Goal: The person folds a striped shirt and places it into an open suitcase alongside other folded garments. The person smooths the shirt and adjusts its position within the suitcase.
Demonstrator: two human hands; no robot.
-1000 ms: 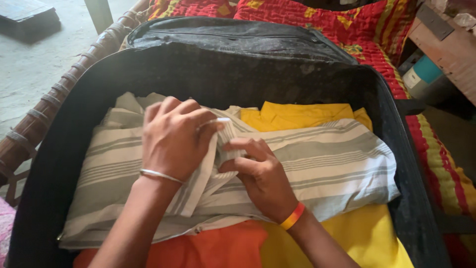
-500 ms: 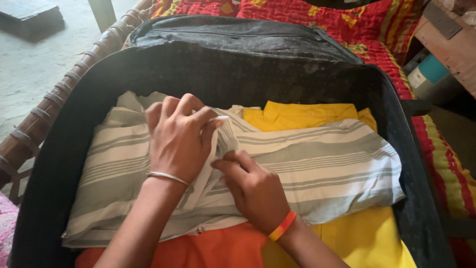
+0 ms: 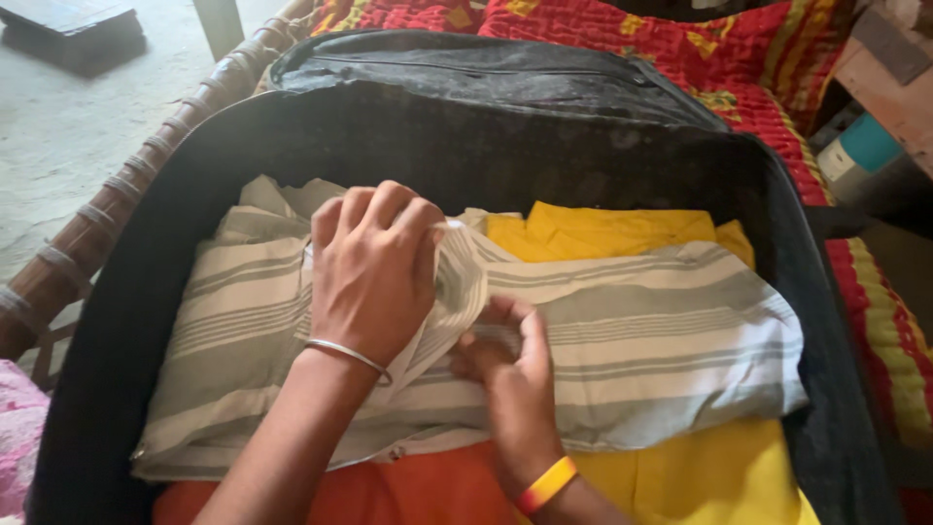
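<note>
A grey-and-white striped shirt (image 3: 641,340) lies across an open black suitcase (image 3: 457,146). My left hand (image 3: 374,267), with a thin silver bangle on the wrist, grips a bunched fold of the shirt's middle and lifts it. My right hand (image 3: 510,365), with an orange-and-yellow wristband, presses flat on the striped cloth just under that raised fold. Under the shirt lie a yellow garment (image 3: 603,228) and an orange garment (image 3: 428,486).
The suitcase rests on a cot with a red patterned quilt (image 3: 739,49) and a rope-wound wooden rail (image 3: 107,204) at left. A bare concrete floor lies beyond the rail. A teal-and-white container (image 3: 855,156) stands at the right, beside a wooden surface.
My left hand has raised the bunched fold higher. My right hand has let go of the fold, slid under it and flattened onto the cloth. The view has shifted slightly left.
</note>
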